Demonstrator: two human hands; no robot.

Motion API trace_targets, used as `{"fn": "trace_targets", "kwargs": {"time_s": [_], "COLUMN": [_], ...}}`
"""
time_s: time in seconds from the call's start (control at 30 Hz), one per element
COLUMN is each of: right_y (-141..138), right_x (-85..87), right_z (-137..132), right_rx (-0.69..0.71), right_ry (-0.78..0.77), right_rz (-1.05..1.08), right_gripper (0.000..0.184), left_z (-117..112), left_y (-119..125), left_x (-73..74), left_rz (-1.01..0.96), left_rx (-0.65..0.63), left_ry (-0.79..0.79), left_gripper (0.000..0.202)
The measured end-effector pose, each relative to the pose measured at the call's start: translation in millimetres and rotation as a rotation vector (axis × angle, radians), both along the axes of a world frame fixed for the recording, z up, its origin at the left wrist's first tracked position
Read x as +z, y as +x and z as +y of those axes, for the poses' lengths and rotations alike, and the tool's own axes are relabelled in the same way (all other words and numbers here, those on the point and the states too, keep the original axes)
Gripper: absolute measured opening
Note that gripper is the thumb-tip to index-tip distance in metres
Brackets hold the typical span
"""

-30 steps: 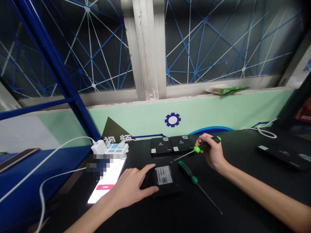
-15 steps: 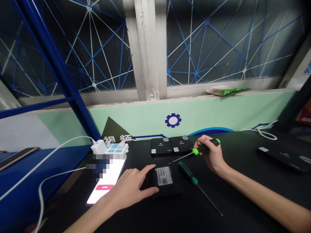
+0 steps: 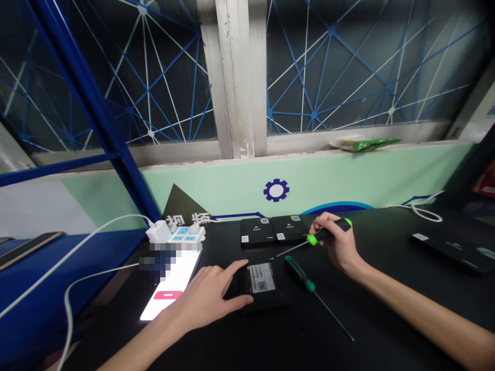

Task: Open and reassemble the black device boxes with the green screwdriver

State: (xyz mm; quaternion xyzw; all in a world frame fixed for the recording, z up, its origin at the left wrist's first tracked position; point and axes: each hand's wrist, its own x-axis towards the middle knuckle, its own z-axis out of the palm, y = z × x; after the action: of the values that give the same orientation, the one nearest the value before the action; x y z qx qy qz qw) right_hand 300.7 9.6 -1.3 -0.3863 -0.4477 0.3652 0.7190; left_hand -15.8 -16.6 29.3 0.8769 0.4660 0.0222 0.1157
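A black box-shaped device with a white printed label lies label side up on the black table. My left hand rests at its left side, with index finger and thumb spread apart and touching its edge. In my right hand, a screwdriver with a black and bright green handle is gripped at a slant. Its thin shaft points down left, and the tip is at the device's upper right corner; whether it sits in a screw is too small to tell. A second, dark green screwdriver lies just right of the device.
Behind stand two black boxes side by side. To the left are a lit phone-like screen, a white power strip and white cables. A flat black device lies at the far right, near a white cord.
Almost nothing differs. The screwdriver tip has shifted very slightly at the device's corner, and the whole view has moved a little; both hands keep their places.
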Motion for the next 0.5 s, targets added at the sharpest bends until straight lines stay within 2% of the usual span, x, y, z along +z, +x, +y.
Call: {"fn": "trace_targets", "kwargs": {"time_s": [0.33, 0.5], "right_y": [-4.4, -7.1], "right_x": [2.4, 9.6], "right_z": [-5.1, -7.8], "right_rx": [0.042, 0.141], "right_ry": [0.052, 0.029], "right_rz": [-0.060, -0.008], "right_gripper": [0.025, 0.023], "left_z": [-0.1, 0.1], "left_y": [-0.2, 0.5], "left_x": [-0.4, -0.2], "left_rz": [-0.007, 0.010], "left_rx": [0.021, 0.021], "left_ry": [-0.037, -0.035], "left_gripper": [0.068, 0.067]}}
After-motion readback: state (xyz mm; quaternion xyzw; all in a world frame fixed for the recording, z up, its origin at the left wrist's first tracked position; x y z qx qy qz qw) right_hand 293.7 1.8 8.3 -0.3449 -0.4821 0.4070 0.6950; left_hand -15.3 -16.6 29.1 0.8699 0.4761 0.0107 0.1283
